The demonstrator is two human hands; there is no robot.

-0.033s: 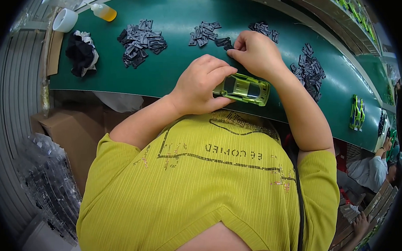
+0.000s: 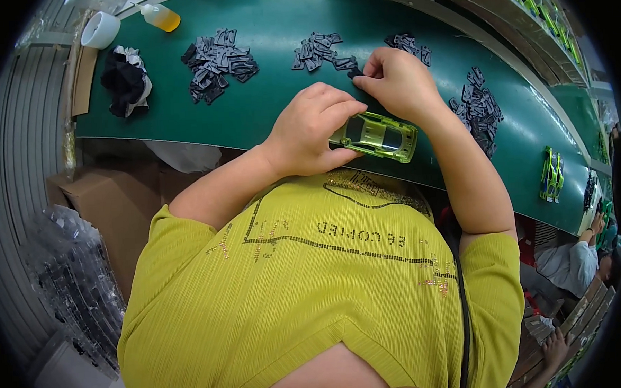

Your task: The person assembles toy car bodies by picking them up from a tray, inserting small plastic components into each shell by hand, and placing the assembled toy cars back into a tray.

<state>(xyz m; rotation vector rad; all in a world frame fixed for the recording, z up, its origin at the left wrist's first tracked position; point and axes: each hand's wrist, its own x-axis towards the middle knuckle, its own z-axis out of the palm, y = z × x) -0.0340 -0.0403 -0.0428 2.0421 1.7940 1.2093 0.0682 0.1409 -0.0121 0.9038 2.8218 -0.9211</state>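
My left hand (image 2: 314,129) is closed around the rear or front end of a translucent green toy car body (image 2: 381,139), thumb below and fingers above. The car body is held just over the near edge of the green table. Beyond it, my right hand (image 2: 401,82) has its thumb and index finger pinched on a small black plastic part (image 2: 354,73). That part lies at the tip of a small pile of dark grey plastic parts (image 2: 316,51). Another pile of parts (image 2: 406,44) sits just behind my right hand, partly hidden by it.
More grey parts lie in a pile (image 2: 220,66) to the left and a heap (image 2: 478,110) to the right. At far left are a dark cloth (image 2: 124,84), a bottle of orange liquid (image 2: 159,17) and a white roll (image 2: 100,30). Green car bodies (image 2: 551,174) stand at right; a co-worker (image 2: 570,262) sits beyond.
My right hand has shifted very slightly to the right, and the black part at its fingertips has turned a little. My left hand and the car body look nearly the same.
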